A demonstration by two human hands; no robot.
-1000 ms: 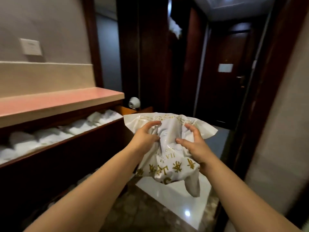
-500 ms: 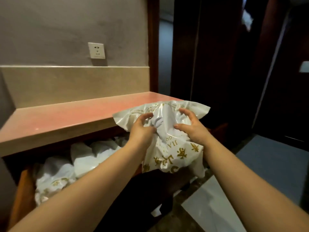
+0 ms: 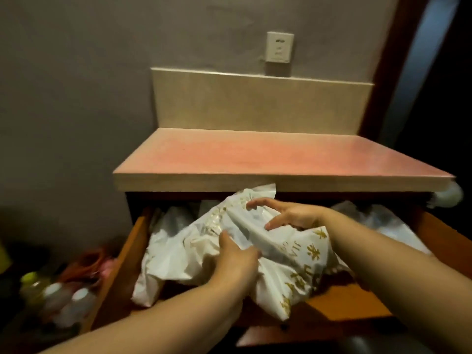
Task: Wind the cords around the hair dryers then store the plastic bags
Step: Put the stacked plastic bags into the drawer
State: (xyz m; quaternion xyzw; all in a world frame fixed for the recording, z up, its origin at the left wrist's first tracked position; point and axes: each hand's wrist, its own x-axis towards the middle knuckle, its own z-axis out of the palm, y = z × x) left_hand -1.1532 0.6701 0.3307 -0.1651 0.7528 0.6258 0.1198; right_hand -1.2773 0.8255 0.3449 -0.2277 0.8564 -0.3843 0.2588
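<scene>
Plastic bag (image 3: 270,241) over open drawer (image 3: 127,254) under pink countertop (image 3: 275,154).

Glossy crinkled plastic bag (image 3: 278,241); smooth wood drawer (image 3: 357,306)

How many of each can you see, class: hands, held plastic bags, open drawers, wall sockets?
Hands: 2 (left hand, right hand)
Held plastic bag: 1
Open drawer: 1
Wall socket: 1
Total: 5
</scene>
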